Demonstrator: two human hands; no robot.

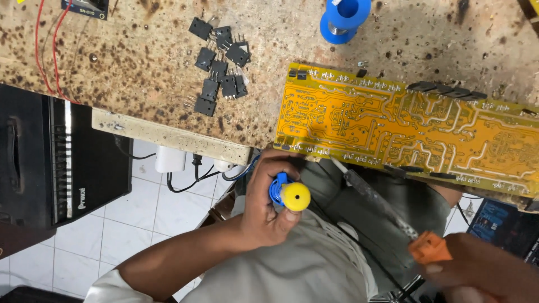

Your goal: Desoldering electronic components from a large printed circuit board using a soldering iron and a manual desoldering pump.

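We bend our left arm upward; our left hand [264, 202] curls tight around a blue-and-yellow plastic desoldering pump [289, 193], just below the yellow circuit board [404, 126]. Our right hand [483, 269] grips an orange-handled soldering iron [387, 210], tip angled toward the board's edge.

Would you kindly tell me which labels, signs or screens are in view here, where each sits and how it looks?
Small black module label: top left on the bench, rectangular, pale lettering.
Pale logo: on the black case at left, running vertically.
Blue printed panel: lower right, dark rectangle, small markings.
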